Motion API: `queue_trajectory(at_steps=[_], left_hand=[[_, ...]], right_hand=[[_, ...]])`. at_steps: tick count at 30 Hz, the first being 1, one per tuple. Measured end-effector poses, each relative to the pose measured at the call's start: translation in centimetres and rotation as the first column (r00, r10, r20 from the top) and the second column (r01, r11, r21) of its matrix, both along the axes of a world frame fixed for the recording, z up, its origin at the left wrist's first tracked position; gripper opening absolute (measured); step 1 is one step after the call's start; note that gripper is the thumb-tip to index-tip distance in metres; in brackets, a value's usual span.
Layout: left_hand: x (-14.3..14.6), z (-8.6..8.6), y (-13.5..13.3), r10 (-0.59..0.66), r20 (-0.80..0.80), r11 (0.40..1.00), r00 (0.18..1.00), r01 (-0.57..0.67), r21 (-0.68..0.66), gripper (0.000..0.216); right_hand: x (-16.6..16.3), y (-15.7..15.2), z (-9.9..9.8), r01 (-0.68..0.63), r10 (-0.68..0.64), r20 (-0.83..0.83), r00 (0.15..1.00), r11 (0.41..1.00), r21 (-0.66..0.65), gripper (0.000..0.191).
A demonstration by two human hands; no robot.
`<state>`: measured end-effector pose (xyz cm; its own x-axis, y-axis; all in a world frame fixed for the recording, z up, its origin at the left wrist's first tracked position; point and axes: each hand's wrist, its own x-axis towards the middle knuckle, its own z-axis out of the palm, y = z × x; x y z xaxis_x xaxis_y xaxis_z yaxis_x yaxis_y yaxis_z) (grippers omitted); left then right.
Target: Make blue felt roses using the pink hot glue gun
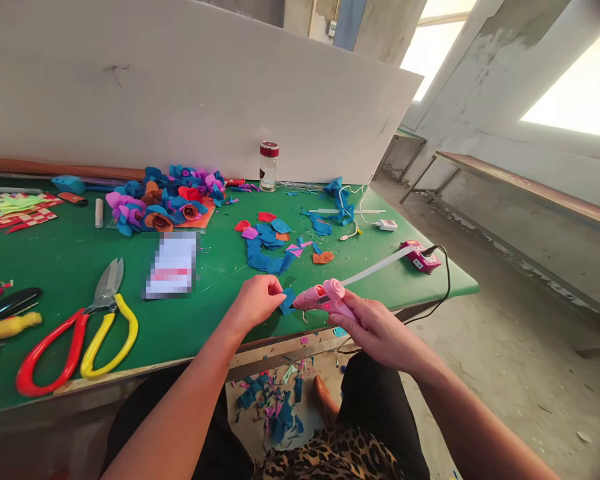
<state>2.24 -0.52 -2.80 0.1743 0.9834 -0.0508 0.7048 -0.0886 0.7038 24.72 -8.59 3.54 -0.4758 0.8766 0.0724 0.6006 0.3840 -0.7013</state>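
Note:
In my right hand (pixel 375 327) is a pink glue gun (pixel 325 298), gripped by its handle, with a glue stick poking out of its back. Its nozzle points left and meets, or nearly meets, a small blue paper petal (pixel 288 302). My left hand (pixel 257 300) pinches that petal between thumb and fingers near the table's front edge. Just beyond the hands lie loose blue petals (pixel 265 257), with red, pink and orange pieces among them. A heap of finished paper flowers (pixel 175 197) in blue, purple and brown sits farther back on the left.
Red-and-yellow-handled scissors (pixel 103 313) and a blurred-out phone-like rectangle (pixel 173 265) lie on the green table (pixel 220 320). A red-lidded jar (pixel 269 167) stands near the white board (pixel 180 87). At right are a pink power strip (pixel 421 257) and white charger (pixel 387 225). Paper scraps (pixel 275 407) litter the floor.

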Motion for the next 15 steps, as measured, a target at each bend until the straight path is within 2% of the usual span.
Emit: queue_trajectory(at_steps=[15], left_hand=[[0.13,0.28,-0.06,-0.005,-0.01,1.0,1.0,0.005,-0.001,0.006]], right_hand=[[-0.43,-0.05,0.16,-0.064,0.064,0.002,0.998,0.998,0.004,0.038]])
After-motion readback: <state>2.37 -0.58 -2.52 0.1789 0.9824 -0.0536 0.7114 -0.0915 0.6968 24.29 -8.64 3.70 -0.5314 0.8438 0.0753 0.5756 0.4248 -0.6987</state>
